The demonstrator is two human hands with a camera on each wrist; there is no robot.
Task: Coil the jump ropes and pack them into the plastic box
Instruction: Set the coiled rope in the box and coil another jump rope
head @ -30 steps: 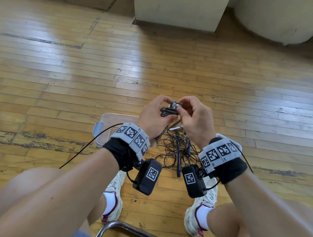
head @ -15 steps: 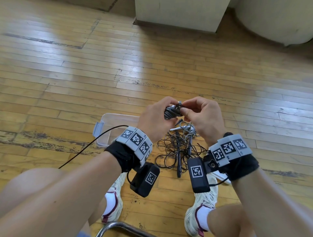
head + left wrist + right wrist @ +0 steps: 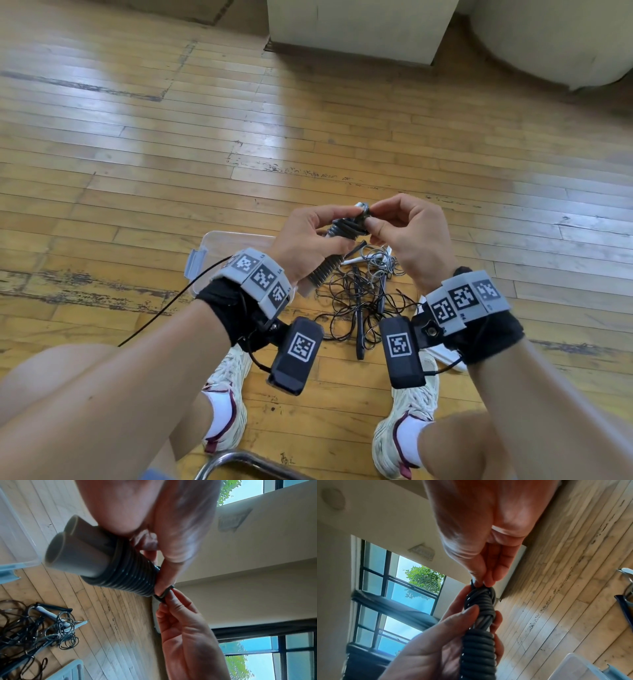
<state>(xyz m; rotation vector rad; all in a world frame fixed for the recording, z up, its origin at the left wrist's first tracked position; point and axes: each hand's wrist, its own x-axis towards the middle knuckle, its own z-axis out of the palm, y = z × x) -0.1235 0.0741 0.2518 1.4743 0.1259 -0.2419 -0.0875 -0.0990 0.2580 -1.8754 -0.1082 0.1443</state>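
Head view: the left hand (image 3: 305,240) still grips the two grey handles wound tight with dark rope (image 3: 109,563), raised slightly higher than a second ago, while the right hand (image 3: 407,236) pinches the rope's last loop at the top, so this coil is likely nearly finished. Below, left to right, the clear plastic box (image 3: 219,246) waits partly hidden behind the left wrist, and the tangled pile of black and silver ropes (image 3: 359,294) lies beside it, not yet coiled.
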